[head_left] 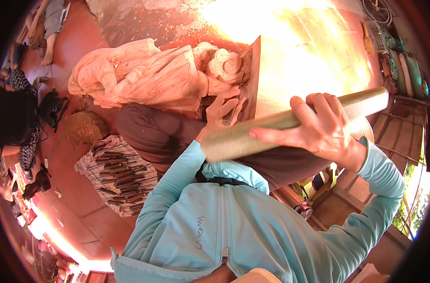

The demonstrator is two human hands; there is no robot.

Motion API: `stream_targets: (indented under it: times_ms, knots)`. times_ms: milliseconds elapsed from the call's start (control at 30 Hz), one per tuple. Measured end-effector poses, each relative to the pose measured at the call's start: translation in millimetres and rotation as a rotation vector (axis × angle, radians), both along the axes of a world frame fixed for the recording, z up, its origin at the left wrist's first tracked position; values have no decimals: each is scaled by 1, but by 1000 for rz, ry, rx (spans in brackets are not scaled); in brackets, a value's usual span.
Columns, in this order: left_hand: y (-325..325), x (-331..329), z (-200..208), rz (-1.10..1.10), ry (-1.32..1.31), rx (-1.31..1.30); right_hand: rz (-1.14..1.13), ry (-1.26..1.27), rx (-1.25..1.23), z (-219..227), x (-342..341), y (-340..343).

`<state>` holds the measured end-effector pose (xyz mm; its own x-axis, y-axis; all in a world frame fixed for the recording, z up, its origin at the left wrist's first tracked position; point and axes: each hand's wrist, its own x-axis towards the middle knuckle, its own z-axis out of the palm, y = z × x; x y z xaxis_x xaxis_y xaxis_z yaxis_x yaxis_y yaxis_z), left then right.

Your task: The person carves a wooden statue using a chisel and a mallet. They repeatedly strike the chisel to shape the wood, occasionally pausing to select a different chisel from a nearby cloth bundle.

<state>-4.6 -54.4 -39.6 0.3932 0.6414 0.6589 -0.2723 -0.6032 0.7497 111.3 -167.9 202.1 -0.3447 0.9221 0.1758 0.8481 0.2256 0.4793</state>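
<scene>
A carved wooden statue [139, 75] lies on its side in front of me, its flower-like carving [224, 66] next to a flat wooden slab [256, 78]. My left hand [219, 111] rests by that carving, its fingers around a slim chisel [237, 112] whose handle end points toward me. The chisel's tip is hidden. My right hand [319, 125] grips a thick wooden mallet [271, 127], club-shaped and slightly blurred. Its broad end hangs over my left wrist, close to the chisel's handle, and its other end points up to the right.
Several chisels [123, 174] lie on a striped cloth [90, 162] to my left, near a round wooden block [85, 126]. People sit further left, a dark sleeve and patterned trousers [28, 127] showing. Wood chips litter the far floor. Strong glare covers the far right.
</scene>
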Motion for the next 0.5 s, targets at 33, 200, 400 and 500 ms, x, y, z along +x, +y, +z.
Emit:
stream_targets:
  times_ms: [33, 200, 400, 500]
  knots:
    - [0, 0, 1, -20, -20, -9, 51, 27, 25, -2, 5, 0]
    - [0, 7, 2, 95, 26, 101, 14, -169, 48, -4, 13, 0]
    - [-2, 11, -9, 39, -32, 126, 100, -14, 85, -5, 22, -5]
    - [-3, 7, 3, 11, 32, 121, 8, -155, 40, -5, 23, -14]
